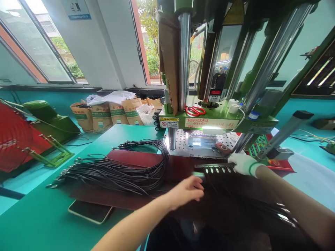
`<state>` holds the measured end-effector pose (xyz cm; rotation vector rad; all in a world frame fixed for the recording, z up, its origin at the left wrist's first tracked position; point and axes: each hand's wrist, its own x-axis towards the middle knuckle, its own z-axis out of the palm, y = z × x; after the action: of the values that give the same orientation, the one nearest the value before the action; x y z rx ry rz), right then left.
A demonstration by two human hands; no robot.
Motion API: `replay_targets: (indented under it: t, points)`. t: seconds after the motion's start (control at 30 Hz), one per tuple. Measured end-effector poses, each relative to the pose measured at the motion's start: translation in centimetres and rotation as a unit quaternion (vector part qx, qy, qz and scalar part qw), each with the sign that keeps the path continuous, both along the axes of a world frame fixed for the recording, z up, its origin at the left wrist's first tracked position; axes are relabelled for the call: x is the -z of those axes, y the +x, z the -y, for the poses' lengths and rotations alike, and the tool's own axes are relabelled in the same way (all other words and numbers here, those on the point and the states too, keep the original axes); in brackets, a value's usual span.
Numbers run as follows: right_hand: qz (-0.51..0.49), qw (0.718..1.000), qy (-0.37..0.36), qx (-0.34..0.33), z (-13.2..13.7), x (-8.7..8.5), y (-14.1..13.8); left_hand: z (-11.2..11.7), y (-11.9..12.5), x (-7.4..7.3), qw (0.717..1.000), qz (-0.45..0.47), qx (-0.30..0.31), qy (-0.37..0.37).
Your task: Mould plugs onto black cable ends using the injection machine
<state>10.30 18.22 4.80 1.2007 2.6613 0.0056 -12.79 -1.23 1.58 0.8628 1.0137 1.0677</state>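
Note:
My left hand (pixel 186 191), bare, is in front of the press with its fingers curled. A small pale green thing (pixel 198 174), blurred, shows at its fingertips; its kind cannot be made out. Just beyond lies a black mold bar (pixel 200 166) with a row of shiny metal pieces along it. My right hand (pixel 242 164), in a white glove, is closed on the bar's right end, its fingertips partly hidden. Left of my hands, a bundle of black cables (pixel 112 170) with metal ends curves across a dark red board (pixel 138 158).
A green press (pixel 167 111) with steel columns stands ahead, its perforated metal bed (pixel 180 137) behind the mold bar. Red-handled scissors (pixel 195 111) lie on the press. A phone (pixel 90 211) rests on the green table (pixel 34 223). Paper sacks (pixel 102 116) stand by the wall.

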Motion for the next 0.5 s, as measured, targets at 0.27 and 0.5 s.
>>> replay_targets:
  t: [0.27, 0.5]
  points:
    - [-0.069, 0.995, 0.012, 0.076, -1.1, -3.8, -0.7, -1.0, 7.8, 2.0, 0.967, 0.214, -0.061, -0.126]
    - [-0.141, 0.983, 0.004, 0.116, -4.7, -4.2, -2.2, -7.3, 8.8, -0.4, 0.966, 0.205, 0.113, -0.110]
